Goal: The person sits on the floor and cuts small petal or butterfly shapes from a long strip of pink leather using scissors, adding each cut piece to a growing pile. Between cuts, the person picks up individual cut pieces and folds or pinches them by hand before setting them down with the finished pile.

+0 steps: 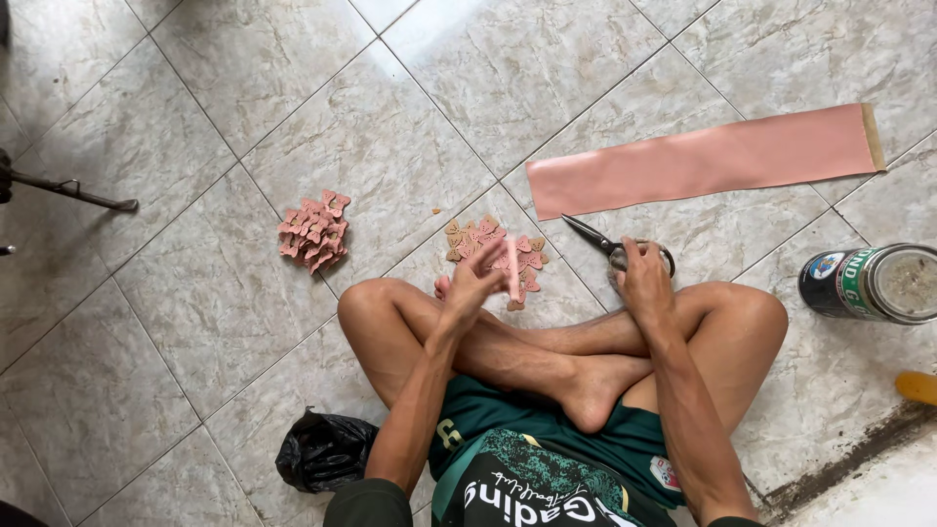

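Note:
I sit cross-legged on a tiled floor. My left hand [472, 285] holds a narrow pink strip [512, 270] upright just above a small pile of pink and tan cut-out pieces [488, 241]. My right hand [645, 280] rests on the handles of a pair of scissors [597, 239] lying on the floor, blades pointing up-left. A long pink sheet [703, 161] with a tan end lies beyond the scissors.
A second heap of pink cut-outs [313, 230] sits further left. A tin can [871, 283] lies on its side at the right, with a yellow object [917, 386] below it. A black plastic bag [324, 451] is by my left thigh. A metal stand leg [73, 191] reaches in from the left.

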